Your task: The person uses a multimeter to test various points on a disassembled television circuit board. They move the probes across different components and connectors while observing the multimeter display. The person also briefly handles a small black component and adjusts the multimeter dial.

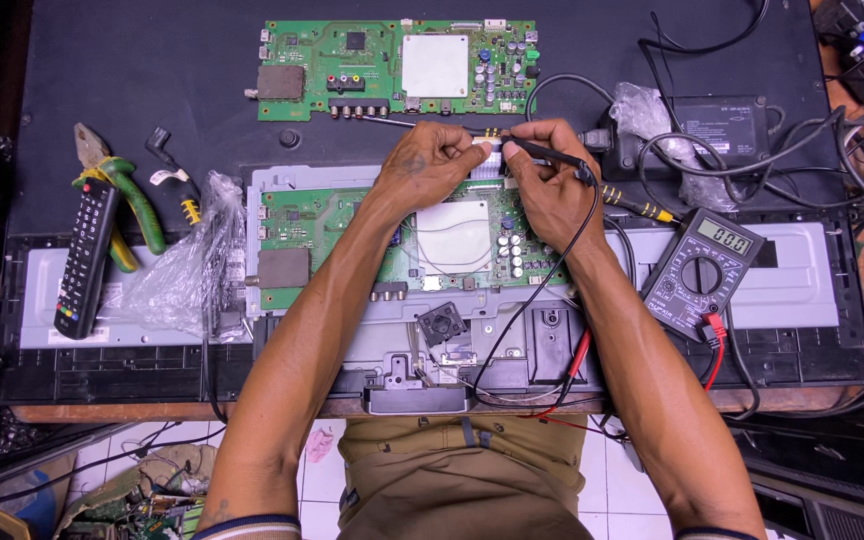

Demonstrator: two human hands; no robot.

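Both my hands meet at the top edge of the green circuit board (322,215) mounted in the open back of a flat screen (812,290). My left hand (430,165) pinches a white flat-cable connector (489,160) there. My right hand (547,185) holds a black test probe (557,156), its tip at the connector and its black lead running down toward me. A thin tool with a long metal shaft (412,124) lies across just above my fingers; which hand grips it I cannot tell. A grey digital multimeter (702,270) sits to the right.
A second green board (302,45) lies loose at the top. Pliers (122,190), a black remote (87,255) and crumpled plastic wrap (177,265) lie on the left. A black power brick (727,125) with tangled cables is at the upper right. A yellow-tipped tool (637,205) lies by my right wrist.
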